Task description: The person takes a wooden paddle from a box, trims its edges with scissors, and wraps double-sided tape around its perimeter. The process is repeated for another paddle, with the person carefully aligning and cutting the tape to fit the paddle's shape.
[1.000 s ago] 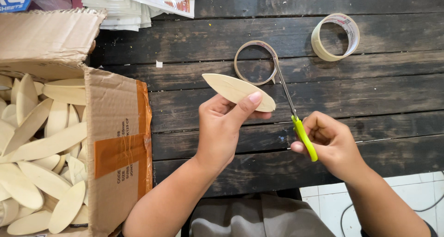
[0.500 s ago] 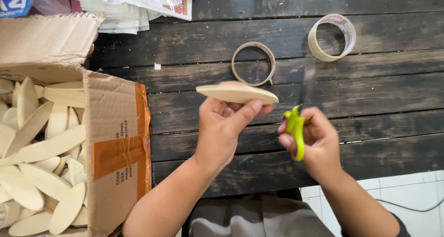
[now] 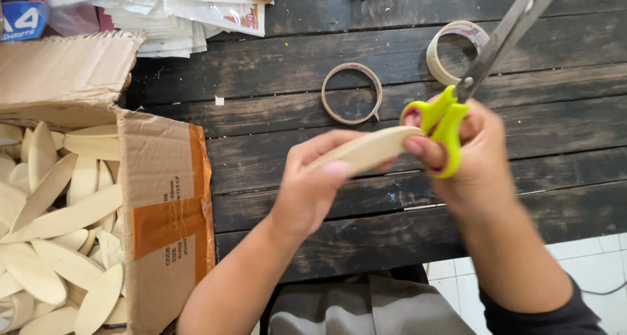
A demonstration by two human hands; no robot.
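Head view: left hand (image 3: 313,191) pinches a pale leaf-shaped wooden piece (image 3: 366,151), fingers closed on it. Right hand (image 3: 473,162) grips green-handled scissors (image 3: 467,90), blades pointing toward one o'clock.

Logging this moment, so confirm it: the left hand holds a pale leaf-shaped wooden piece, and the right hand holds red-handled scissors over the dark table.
Wrong in one point: the scissors in the right hand have yellow-green handles, not red, as the head view shows. The left hand does hold the pale leaf-shaped wooden piece over the dark table.
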